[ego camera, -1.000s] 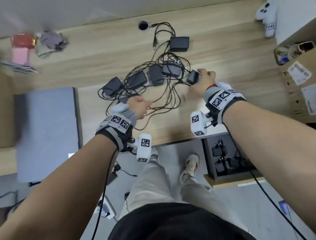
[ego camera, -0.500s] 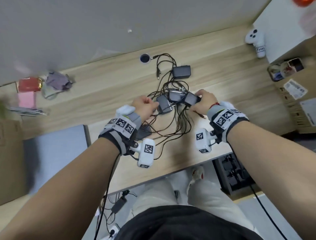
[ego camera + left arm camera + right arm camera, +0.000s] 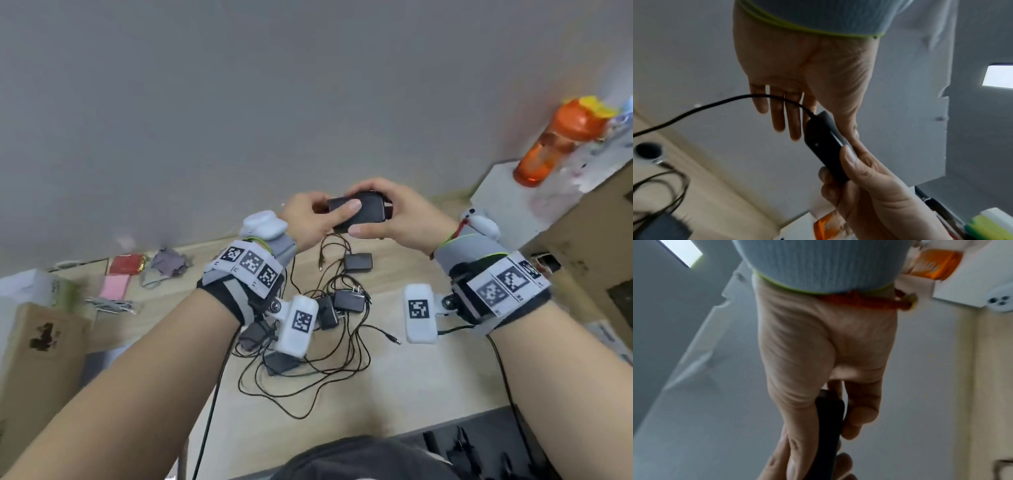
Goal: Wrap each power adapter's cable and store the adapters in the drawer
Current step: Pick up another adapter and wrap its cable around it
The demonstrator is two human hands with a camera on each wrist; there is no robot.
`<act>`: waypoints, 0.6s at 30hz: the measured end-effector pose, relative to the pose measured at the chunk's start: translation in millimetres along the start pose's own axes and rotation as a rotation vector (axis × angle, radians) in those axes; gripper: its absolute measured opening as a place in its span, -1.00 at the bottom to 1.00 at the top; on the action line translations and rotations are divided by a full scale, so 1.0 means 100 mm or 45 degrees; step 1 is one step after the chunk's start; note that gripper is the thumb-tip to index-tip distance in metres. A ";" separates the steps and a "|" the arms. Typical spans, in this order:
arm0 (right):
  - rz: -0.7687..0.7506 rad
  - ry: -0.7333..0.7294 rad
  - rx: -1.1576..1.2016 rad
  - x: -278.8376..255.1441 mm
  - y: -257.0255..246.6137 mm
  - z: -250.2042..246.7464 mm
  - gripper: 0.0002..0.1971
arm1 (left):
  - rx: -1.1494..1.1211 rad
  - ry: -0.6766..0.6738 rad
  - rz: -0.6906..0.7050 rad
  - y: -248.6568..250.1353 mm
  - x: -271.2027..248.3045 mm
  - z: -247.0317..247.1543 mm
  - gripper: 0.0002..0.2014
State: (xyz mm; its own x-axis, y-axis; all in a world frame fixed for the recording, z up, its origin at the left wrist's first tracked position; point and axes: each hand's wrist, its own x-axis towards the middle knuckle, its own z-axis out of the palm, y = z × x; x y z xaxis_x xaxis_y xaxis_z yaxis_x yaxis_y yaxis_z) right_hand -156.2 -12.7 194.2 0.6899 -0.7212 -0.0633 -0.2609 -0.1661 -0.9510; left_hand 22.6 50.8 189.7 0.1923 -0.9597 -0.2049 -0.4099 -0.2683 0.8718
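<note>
Both hands hold one black power adapter [image 3: 363, 210] up in the air in front of the grey wall. My left hand [image 3: 337, 209] pinches its left end, thumb on top. My right hand [image 3: 380, 219] grips its right end between thumb and fingers. In the left wrist view the adapter [image 3: 826, 154] trails its thin black cable [image 3: 694, 110] off to the left. The right wrist view shows the adapter [image 3: 828, 426] edge-on between my fingers. Several more adapters [image 3: 347, 299] lie in tangled cables on the wooden desk [image 3: 428, 370] below. The dark open drawer [image 3: 486, 442] shows under the desk's front edge.
An orange bottle [image 3: 555, 137] stands on a white cabinet [image 3: 507, 202] at the right, beside a cardboard box [image 3: 589, 240]. A red packet [image 3: 126, 264], a pink pad [image 3: 114, 287] and a grey cloth [image 3: 168, 263] lie at the back left. Another cardboard box [image 3: 41, 346] sits far left.
Both hands have lifted one adapter off the desk, its cable trailing from the pile. My left hand left the tangle and joined the right on the adapter. The head view tilted upward.
</note>
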 end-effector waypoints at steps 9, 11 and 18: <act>-0.109 0.022 0.190 0.31 -0.62 -0.09 -0.49 | -0.542 0.185 0.051 0.83 -0.06 -0.39 -0.63; -0.126 -0.174 0.096 0.34 -0.60 0.07 -0.69 | -0.701 0.235 0.057 0.96 -0.08 -0.41 -0.71; -0.144 -0.191 0.008 0.27 -0.69 0.26 -0.71 | -0.584 0.284 0.130 1.08 -0.24 -0.58 -0.78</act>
State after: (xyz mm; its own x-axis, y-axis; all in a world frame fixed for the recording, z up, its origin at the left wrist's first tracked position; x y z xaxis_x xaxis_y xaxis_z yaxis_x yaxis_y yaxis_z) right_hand -101.9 -3.2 250.4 0.8075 -0.5898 0.0005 -0.1719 -0.2361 -0.9564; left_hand 25.7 49.7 314.6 0.3773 -0.9246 -0.0522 -0.0129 -0.0616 0.9980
